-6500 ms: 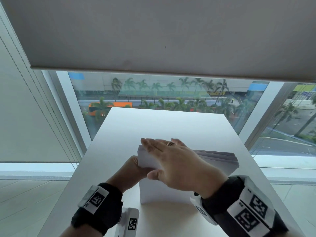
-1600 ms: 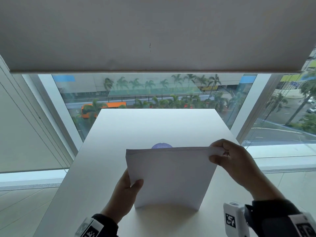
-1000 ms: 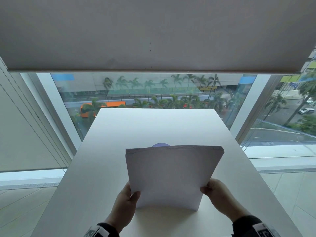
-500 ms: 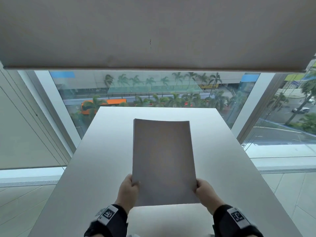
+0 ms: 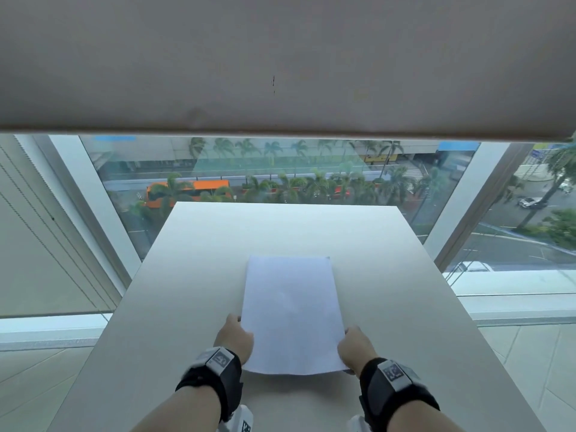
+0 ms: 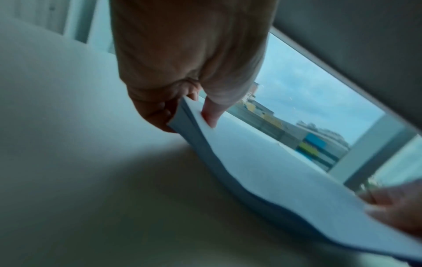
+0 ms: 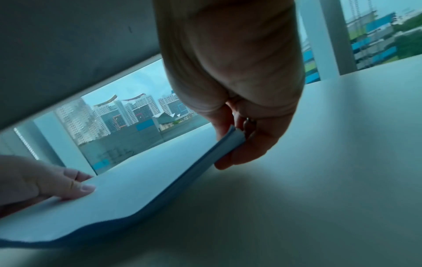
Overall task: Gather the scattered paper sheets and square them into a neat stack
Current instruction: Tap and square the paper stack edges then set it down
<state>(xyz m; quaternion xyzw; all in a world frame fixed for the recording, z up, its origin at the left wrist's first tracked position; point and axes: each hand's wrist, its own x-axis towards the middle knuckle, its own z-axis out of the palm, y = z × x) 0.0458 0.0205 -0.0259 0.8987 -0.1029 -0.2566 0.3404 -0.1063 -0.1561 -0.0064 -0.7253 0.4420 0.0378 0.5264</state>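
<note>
A squared stack of white paper sheets (image 5: 291,310) lies lengthwise over the white table (image 5: 193,275), its near end sagging a little above the surface. My left hand (image 5: 241,330) pinches the stack's left edge near the close corner, thumb on top, fingers under (image 6: 182,112). My right hand (image 5: 347,338) pinches the right edge the same way (image 7: 233,137). In the wrist views the stack's (image 6: 262,162) near end bows downward between the two hands (image 7: 128,195).
The table ends at a floor-to-ceiling window (image 5: 280,169) with a grey roller blind (image 5: 280,57) lowered halfway. White window frames (image 5: 461,207) stand to the right and left. Tiled floor (image 5: 46,369) lies on both sides.
The stack stood upright on its long edge, then was turned on end. It has now been tipped forward and lowered almost flat on the table, both hands still on its sides.
</note>
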